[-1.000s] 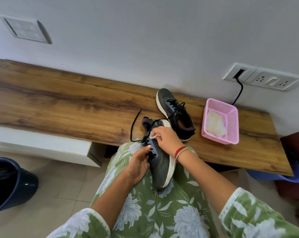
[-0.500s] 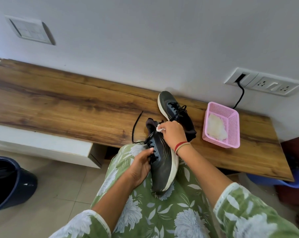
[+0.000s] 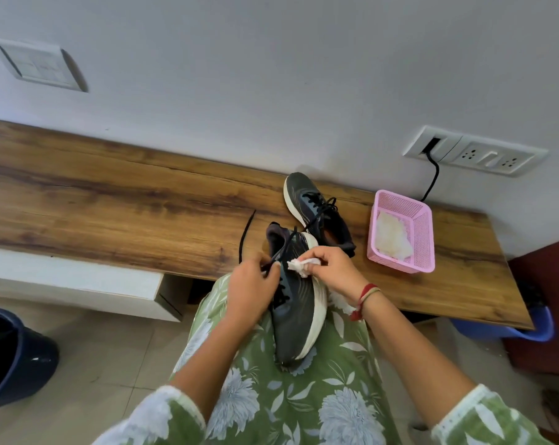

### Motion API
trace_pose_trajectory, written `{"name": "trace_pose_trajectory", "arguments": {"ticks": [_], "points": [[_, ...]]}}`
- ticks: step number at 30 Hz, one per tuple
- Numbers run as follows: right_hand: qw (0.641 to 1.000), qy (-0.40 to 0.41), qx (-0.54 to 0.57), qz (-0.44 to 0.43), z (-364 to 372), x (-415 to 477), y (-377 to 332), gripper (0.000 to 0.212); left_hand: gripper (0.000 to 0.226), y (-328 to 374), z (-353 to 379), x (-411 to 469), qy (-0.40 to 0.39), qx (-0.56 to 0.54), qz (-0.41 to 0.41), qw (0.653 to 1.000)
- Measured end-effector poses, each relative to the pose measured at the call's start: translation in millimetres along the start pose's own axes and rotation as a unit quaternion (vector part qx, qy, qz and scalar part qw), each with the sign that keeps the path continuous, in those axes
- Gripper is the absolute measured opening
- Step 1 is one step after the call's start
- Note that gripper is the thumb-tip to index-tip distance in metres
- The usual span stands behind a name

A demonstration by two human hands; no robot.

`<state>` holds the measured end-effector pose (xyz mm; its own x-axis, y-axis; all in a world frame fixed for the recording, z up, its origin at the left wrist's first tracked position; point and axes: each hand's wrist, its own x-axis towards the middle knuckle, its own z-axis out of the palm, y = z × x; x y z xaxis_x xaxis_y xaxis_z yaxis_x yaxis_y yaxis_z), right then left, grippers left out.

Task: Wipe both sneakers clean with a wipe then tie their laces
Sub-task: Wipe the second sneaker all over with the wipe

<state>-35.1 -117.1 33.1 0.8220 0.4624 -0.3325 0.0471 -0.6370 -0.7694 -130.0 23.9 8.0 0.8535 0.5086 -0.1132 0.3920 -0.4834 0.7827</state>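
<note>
One sneaker point(image 3: 295, 319) lies across the person's lap, toe towards the body and heel at the near edge of the counter point(image 3: 111, 213), which likely keeps its upper within easy reach of both hands. The left hand point(image 3: 252, 285) pinches a black lace point(image 3: 284, 248) at the sneaker's throat, apparently lifting it clear of the surface to be cleaned. The right hand point(image 3: 331, 271) is curled round a crumpled white wipe point(image 3: 300, 265), pressing it against the sneaker's side near the collar. The other sneaker point(image 3: 316, 213) rests on the counter just beyond, its laces loose. A pink basket point(image 3: 400, 195) to its right holds spare wipes point(image 3: 393, 240) close at hand.
</note>
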Motion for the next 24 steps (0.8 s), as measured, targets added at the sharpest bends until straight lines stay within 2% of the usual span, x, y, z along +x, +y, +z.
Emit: {"name": "trace_pose_trajectory", "arguments": {"ticks": [2, 4, 6, 8, 13, 14, 15, 16, 17, 18, 19, 20, 21, 22, 23, 24], "points": [[0.99, 0.029, 0.127, 0.046, 4, 0, 4, 0.02, 0.035, 1, 9, 25, -0.004, 0.019, 0.012, 1.0], [0.986, 0.054, 0.147, 0.047, 8, -4, 8, 0.022, 0.041, 4, 21, 48, -0.036, 0.056, 0.032, 0.997], [0.997, 0.068, 0.035, -0.01, 11, -10, 11, 0.019, 0.039, 9, 31, 67, -0.056, 0.131, 0.052, 0.988], [0.992, 0.074, -0.077, -0.065, 20, -20, 13, 0.018, 0.034, 17, 36, 81, -0.058, 0.179, 0.052, 0.981], [0.969, 0.116, -0.151, -0.155, 42, -34, 26, 0.019, 0.023, 34, 35, 98, -0.072, 0.241, 0.078, 0.965], [0.968, 0.122, -0.152, -0.16, 43, -33, 28, 0.019, 0.024, 33, 33, 99, -0.072, 0.208, 0.068, 0.973], [0.967, 0.127, -0.152, -0.162, 43, -33, 28, 0.019, 0.024, 31, 31, 100, -0.067, 0.13, 0.036, 0.989], [0.966, 0.131, -0.152, -0.161, 42, -33, 27, 0.019, 0.022, 30, 27, 101, -0.058, 0.001, -0.027, 0.998], [0.967, 0.132, -0.154, -0.157, 42, -34, 27, 0.018, 0.021, 28, 22, 103, -0.048, -0.164, -0.118, 0.978], [0.967, 0.134, -0.151, -0.154, 42, -33, 27, 0.018, 0.021, 25, 17, 104, -0.03, -0.321, -0.205, 0.924], [0.968, 0.136, -0.145, -0.152, 41, -34, 27, 0.018, 0.02, 20, 9, 103, 0.001, -0.433, -0.269, 0.86], [0.97, 0.137, -0.136, -0.149, 41, -34, 27, 0.018, 0.02, 13, 2, 100, 0.035, -0.49, -0.31, 0.814], [0.971, 0.139, -0.129, -0.146, 41, -35, 26, 0.018, 0.023, 5, -4, 97, 0.061, -0.509, -0.337, 0.79], [0.972, 0.141, -0.123, -0.143, 41, -35, 26, 0.018, 0.026, -5, -9, 92, 0.077, -0.502, -0.353, 0.786], [0.973, 0.142, -0.117, -0.136, 41, -35, 25, 0.017, 0.027, -15, -12, 86, 0.083, -0.471, -0.356, 0.803], [0.977, 0.139, -0.103, -0.121, 41, -33, 24, 0.017, 0.027, -24, -12, 78, 0.078, -0.417, -0.343, 0.838]]}}
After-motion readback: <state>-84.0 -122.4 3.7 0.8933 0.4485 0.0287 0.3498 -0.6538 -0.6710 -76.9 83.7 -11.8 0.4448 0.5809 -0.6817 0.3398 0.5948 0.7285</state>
